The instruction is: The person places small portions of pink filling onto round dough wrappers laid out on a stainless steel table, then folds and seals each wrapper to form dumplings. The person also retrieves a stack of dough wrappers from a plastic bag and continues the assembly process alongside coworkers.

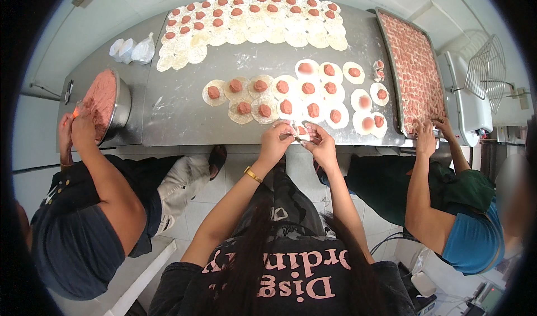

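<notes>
At the near edge of the steel table, a dumpling [301, 130] with pink filling showing is pinched between my hands. My left hand [274, 143] grips its left side with closed fingers, the wrist wearing a gold-coloured watch or bracelet. On the other side, the fingers of my right hand [321, 144] press its wrapper edge. Just beyond my fingertips lie several round, pale wrappers, each with a pink lump of filling [307, 88] on it. To their right sits a wrapper with filling [382, 94], close to a small folded dumpling [378, 69].
Overlapping wrappers [257, 33] cover the table's far side, many topped with filling. A tray [385, 41] packed with dumplings stands right, touched by a co-worker's hands [426, 138]. At left, another co-worker's hands [83, 127] work at a metal bowl [124, 100] of pink filling, near plastic-wrapped packs [142, 51].
</notes>
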{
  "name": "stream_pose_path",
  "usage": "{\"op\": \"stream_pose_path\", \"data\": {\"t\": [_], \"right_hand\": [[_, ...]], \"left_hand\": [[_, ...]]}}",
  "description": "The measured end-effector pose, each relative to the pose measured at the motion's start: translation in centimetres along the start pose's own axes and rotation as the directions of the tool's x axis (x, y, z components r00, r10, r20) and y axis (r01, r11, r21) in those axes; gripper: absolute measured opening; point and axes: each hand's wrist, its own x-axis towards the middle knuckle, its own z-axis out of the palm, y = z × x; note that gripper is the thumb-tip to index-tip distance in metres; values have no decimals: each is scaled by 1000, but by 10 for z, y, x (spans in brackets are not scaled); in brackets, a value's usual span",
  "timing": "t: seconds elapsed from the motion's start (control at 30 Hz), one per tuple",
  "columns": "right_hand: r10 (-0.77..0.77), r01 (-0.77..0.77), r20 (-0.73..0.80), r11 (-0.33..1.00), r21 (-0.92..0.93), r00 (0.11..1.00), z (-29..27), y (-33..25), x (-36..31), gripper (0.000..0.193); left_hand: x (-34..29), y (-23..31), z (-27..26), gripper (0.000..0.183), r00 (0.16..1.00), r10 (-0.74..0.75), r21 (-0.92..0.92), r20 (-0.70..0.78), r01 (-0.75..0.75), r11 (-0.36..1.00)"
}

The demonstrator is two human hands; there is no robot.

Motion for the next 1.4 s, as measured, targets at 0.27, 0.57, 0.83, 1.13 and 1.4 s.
{"op": "stream_pose_path", "data": {"t": [0.27, 0.57, 0.83, 1.13, 1.4], "right_hand": [[-229, 204, 12, 839, -504, 973, -1, 0, 9, 36], [-200, 182, 15, 850, -494, 980, -5, -8, 0, 29], [-210, 196, 25, 855, -481, 977, 3, -8, 8, 31], [-197, 211, 81, 849, -484, 977, 6, -12, 7, 31], [-342, 359, 135, 768, -531, 930, 7, -12, 11, 33]], "left_hand": [[-1, 8, 2, 23, 999, 6, 161, 43, -13, 987], [4, 11, -2, 21, 989, -61, 198, 138, 33, 980], [8, 6, -1, 22, 980, 167, 194, 110, -186, 963], [5, 5, -1, 34, 994, 101, 247, 41, -108, 963], [7, 14, -7, 27, 989, 87, 310, 120, -120, 943]]}}
